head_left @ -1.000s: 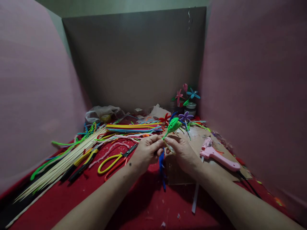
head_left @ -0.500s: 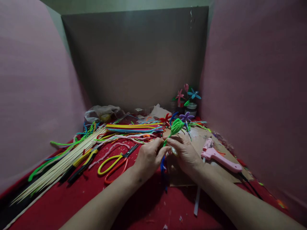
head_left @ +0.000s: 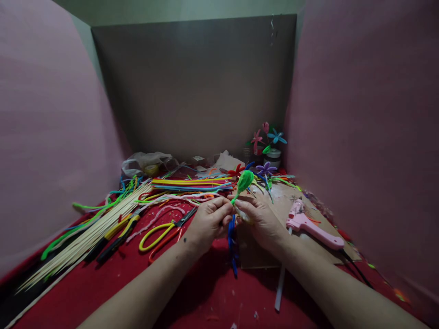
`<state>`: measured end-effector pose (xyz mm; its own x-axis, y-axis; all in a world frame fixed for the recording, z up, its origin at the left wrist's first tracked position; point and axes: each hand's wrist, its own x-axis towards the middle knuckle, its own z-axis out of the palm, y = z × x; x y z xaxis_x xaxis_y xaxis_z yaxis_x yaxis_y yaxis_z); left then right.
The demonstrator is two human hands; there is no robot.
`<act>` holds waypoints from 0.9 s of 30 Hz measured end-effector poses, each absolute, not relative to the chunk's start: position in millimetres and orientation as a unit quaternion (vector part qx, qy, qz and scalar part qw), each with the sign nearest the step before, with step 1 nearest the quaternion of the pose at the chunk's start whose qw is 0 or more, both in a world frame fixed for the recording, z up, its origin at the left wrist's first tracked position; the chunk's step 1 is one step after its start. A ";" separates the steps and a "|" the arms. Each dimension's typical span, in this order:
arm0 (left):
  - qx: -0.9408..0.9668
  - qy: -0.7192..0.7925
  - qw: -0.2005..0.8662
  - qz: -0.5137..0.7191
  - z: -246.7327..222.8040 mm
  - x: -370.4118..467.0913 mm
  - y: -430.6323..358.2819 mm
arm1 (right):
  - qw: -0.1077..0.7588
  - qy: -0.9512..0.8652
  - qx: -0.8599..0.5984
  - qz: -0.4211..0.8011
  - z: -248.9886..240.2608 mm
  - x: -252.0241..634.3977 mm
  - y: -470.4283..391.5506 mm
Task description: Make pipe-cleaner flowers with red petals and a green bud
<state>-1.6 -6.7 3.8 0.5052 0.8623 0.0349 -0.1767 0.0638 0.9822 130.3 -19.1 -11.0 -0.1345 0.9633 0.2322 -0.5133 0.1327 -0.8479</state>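
Both my hands meet over the near edge of the cardboard. My left hand (head_left: pixel 213 221) pinches the lower end of a green pipe-cleaner leaf (head_left: pixel 245 181), whose looped, fuzzy head stands up above the fingers. Close against it, my right hand (head_left: pixel 262 219) has its thumb and fingers closed at the same stem. Something whitish shows under the right fingers, too covered to name. Blue pipe cleaners (head_left: pixel 232 249) hang down below the hands; where their upper ends go is hidden.
Scissors (head_left: pixel 166 233), pliers (head_left: pixel 125 230), and bamboo sticks (head_left: pixel 92 233) lie at the left. A pink glue gun (head_left: pixel 313 228) rests on the cardboard (head_left: pixel 260 260) at the right. Behind are bundled pipe cleaners (head_left: pixel 192 184), a purple flower (head_left: pixel 266 169) and a jar (head_left: pixel 273 157).
The green leaf has shifted slightly left and turned more upright. My left fingers have curled in around its stem, and more of the blue pipe cleaners shows below.
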 end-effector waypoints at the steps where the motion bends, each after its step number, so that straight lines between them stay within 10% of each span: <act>1: 0.546 0.286 0.689 0.382 3.1 -2.4 -5.7 | 0.606 -0.441 -0.248 0.614 -12.2 130.9 -18.2; 6: 0.562 0.261 0.701 0.353 -0.1 -3.0 -4.7 | 0.623 -0.414 -0.242 0.617 -14.6 131.4 -17.5; 14: 0.766 0.364 0.284 0.446 -10.4 -1.0 -6.7 | 0.685 -0.376 -0.291 0.552 -11.0 124.0 -19.2; 21: 0.560 0.312 0.654 0.402 -4.6 -1.2 0.7 | 0.643 -0.446 -0.269 0.562 -11.8 127.1 -15.9; 27: 0.501 0.208 0.767 0.342 -7.1 -9.3 2.9 | 0.627 -0.470 -0.238 0.574 -15.1 130.1 -16.6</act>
